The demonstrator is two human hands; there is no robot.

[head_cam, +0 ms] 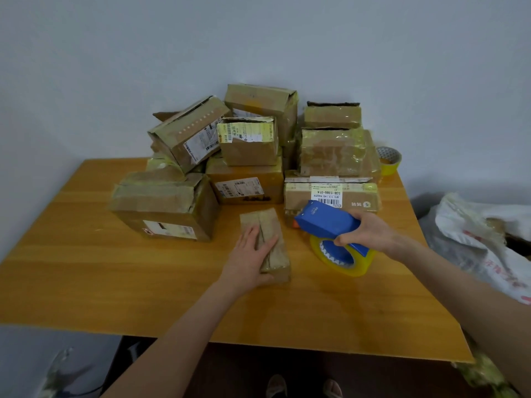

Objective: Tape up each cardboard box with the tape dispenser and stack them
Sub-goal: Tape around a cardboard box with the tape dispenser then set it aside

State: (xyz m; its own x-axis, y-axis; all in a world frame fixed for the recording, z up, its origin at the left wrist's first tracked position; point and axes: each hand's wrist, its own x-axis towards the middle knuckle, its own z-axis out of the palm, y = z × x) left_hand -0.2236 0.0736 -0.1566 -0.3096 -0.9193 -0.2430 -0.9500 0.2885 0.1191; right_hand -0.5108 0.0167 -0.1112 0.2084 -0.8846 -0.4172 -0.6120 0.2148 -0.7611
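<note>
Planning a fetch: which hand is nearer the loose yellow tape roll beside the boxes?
Right. The right hand, gripping the blue tape dispenser, is in front of the yellow roll; the left hand is farther left.

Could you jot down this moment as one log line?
left hand: flat on small box | right hand: grips tape dispenser | box pile: behind, on table

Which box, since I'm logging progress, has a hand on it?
The small box lying alone nearest the person, with the left hand resting flat on top; the other boxes sit piled behind it.
</note>
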